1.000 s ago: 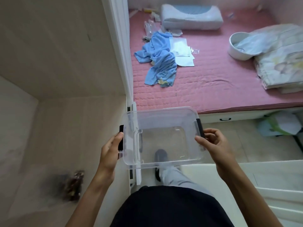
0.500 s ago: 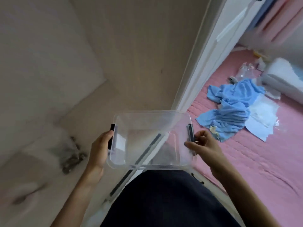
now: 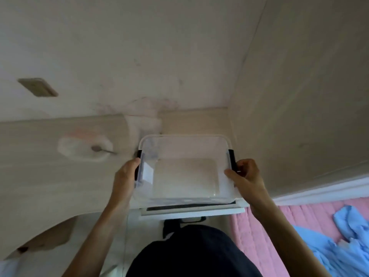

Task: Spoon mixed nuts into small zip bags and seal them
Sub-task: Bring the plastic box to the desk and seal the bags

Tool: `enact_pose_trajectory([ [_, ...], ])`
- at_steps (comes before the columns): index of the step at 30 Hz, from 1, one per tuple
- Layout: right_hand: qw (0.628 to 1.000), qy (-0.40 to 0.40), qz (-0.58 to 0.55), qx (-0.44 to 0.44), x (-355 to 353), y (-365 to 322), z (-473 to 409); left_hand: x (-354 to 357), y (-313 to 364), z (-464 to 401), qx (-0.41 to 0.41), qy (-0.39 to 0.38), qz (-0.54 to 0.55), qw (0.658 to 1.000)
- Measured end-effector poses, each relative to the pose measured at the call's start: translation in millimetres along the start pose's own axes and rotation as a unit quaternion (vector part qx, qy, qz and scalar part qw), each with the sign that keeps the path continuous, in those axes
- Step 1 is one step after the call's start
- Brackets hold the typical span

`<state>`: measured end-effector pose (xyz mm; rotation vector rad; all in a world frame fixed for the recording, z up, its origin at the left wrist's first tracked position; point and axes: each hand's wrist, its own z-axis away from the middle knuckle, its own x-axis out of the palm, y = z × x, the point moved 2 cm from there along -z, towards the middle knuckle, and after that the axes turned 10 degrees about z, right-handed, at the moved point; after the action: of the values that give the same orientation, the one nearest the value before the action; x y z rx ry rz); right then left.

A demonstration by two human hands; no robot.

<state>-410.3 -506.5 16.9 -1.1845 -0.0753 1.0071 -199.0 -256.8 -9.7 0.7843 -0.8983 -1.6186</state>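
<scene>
Pale wood-grain surface point(image 3: 40, 176) across the left and centre of the frame, meeting light walls in a corner at upper right of centre. Pink bed cover point(image 3: 265, 232) at lower right, with crumpled blue cloth point(image 3: 343, 248) on it at the frame's right edge. Clear plastic box point(image 3: 185, 168) at centre frame, open side up, nothing seen inside, black latches on both short ends; held over the surface's near edge, contact with the surface not determinable. Left hand point(image 3: 124, 176) grasping the left end, thumb over the latch. Right hand point(image 3: 246, 176) grasping the right end, fingers curled around the latch. White bag or dish point(image 3: 83, 146), blurred, left of the box on the surface, with a spoon point(image 3: 99, 149) lying on it.
</scene>
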Motion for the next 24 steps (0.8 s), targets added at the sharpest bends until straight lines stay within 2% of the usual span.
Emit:
enact_pose_trajectory([
  [3,0.999,0.014,0.033,-0.024,7.7,-12.6,-38.5,-0.2,-0.2,-9.1,0.016,0.007,0.006,1.000],
  [6,0.994,0.048,0.073,-0.066,16.0,-29.4,-82.5,7.8,-7.5,-16.7,-0.003,-0.022,0.016,1.000],
  [11,0.975,0.069,0.169,-0.125,25.1,-63.9,-150.7,25.9,-28.5,-16.8,-0.059,-0.149,-0.014,0.987],
  [17,0.931,0.020,0.308,-0.194,47.9,-88.4,-197.2,55.4,-56.7,7.1,-0.185,-0.293,-0.026,0.938],
  [21,0.902,-0.006,0.370,-0.223,64.1,-97.8,-210.1,79.0,-76.3,23.2,-0.260,-0.313,0.034,0.913],
  [24,0.886,-0.031,0.396,-0.237,74.5,-101.8,-222.6,96.1,-87.3,22.0,-0.284,-0.279,0.067,0.915],
])
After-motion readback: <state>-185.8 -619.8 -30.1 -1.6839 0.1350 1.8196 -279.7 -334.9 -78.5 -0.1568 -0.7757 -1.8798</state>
